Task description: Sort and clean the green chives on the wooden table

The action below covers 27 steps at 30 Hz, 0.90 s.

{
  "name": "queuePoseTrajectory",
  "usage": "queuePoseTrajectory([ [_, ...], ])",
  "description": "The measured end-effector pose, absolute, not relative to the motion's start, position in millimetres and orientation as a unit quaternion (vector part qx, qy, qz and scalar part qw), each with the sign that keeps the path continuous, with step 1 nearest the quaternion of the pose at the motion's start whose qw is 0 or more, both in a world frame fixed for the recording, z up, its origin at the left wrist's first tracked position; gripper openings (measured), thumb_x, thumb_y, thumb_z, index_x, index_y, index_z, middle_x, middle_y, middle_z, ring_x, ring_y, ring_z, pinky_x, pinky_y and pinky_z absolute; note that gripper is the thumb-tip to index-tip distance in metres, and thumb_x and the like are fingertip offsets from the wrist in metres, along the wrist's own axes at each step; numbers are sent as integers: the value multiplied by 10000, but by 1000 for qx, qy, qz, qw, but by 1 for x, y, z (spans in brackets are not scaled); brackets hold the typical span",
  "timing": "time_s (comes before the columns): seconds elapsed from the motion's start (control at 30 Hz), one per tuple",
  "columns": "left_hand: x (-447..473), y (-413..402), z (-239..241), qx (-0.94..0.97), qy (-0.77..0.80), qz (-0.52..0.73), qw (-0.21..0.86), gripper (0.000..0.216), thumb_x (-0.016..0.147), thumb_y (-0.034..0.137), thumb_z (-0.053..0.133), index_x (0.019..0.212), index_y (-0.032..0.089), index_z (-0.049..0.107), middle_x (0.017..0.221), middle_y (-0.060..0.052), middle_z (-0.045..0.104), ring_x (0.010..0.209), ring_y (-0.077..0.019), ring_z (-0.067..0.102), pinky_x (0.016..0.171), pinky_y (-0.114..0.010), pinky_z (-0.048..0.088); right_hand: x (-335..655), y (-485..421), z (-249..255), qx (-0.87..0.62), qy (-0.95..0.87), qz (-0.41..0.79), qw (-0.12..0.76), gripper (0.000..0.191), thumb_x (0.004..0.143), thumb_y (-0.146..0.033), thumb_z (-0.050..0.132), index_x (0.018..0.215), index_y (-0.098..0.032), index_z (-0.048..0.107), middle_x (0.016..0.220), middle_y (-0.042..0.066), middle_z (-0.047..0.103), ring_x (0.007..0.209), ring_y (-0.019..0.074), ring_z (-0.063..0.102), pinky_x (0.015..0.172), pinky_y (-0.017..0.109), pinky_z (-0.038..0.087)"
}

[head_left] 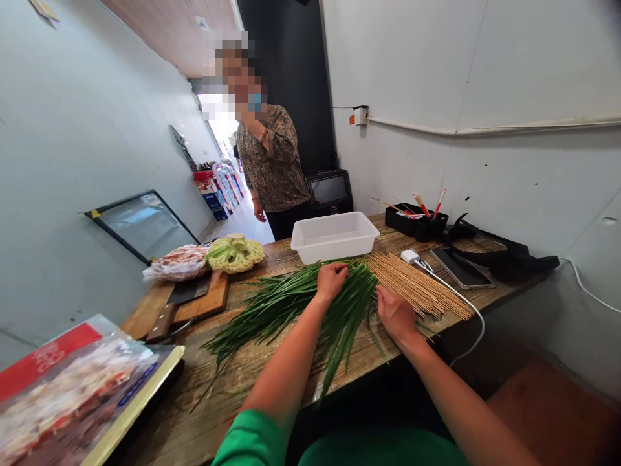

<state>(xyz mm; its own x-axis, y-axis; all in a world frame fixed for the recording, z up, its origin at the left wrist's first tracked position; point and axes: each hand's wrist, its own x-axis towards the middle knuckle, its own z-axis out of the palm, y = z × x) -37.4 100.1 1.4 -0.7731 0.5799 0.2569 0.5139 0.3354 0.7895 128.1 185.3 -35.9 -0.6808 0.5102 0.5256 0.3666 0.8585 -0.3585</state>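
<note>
Long green garlic chives (276,294) lie in a loose pile across the wooden table, some hanging over its front edge. My left hand (332,279) is closed at the upper part of the pile, fingers curled among the leaves. At the right side of the chives, my right hand (395,314) pinches leaves between thumb and fingers; its fingertips are partly hidden. Many thin bamboo skewers (420,285) lie side by side just beyond my right hand. Behind the chives stands a white plastic tub (334,236).
Left are a cauliflower (236,254), a bagged food pack (177,262), a cleaver (162,322) on a cutting board (213,301), and a large food package (82,388). Right are a phone (460,267), charger cable (466,301) and black holder (417,223). A person (274,162) stands across the table.
</note>
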Motion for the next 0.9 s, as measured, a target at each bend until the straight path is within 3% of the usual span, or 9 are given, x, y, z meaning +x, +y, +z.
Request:
queuePoseTrajectory([
  [0.47, -36, 101, 1, 349, 811, 469, 9, 243, 796, 150, 536, 967, 161, 708, 850, -25, 727, 794, -126, 653, 810, -255, 494, 129, 185, -34, -231, -913, 110, 319, 288, 909, -203, 348, 935, -193, 635, 869, 51, 688, 778, 157, 618, 646, 240, 394],
  [0.9, -31, 103, -4, 380, 797, 469, 18, 223, 777, 144, 580, 948, 169, 721, 981, -47, 715, 924, -150, 660, 901, -273, 486, 127, 187, -40, -227, -912, 111, 323, 287, 904, -182, 356, 988, -174, 631, 919, 63, 688, 847, 152, 621, 724, 233, 419],
])
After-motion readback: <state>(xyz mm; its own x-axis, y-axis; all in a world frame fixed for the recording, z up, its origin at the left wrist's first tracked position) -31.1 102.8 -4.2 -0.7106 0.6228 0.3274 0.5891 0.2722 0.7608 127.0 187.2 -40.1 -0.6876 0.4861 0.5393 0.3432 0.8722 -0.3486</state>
